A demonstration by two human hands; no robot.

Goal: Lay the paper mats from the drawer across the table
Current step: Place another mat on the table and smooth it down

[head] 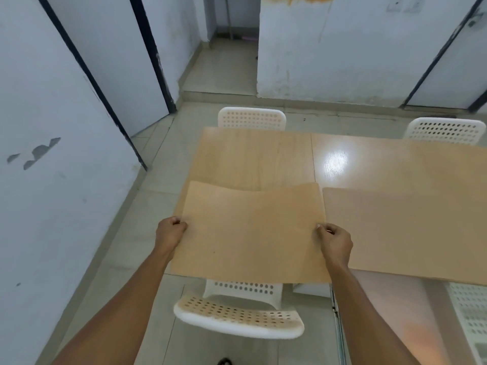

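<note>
Head view — white chair (238, 316) below held mat (250, 233), second mat (405, 230) beside.

The table (253, 154) is bare along its far edge and left corner. A laid mat (405, 233) covers the near right part. A white chair (237, 314) stands against the near edge, blocking approach.

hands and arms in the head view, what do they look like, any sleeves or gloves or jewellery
Both forearms are bare as far as the frame shows, with no sleeve in view. The left hand and the right hand wear no gloves, and no watch, bracelet or ring is visible on either. A short, pale thumbnail shows on the right hand. There are no markings or tattoos that I can make out.
</note>
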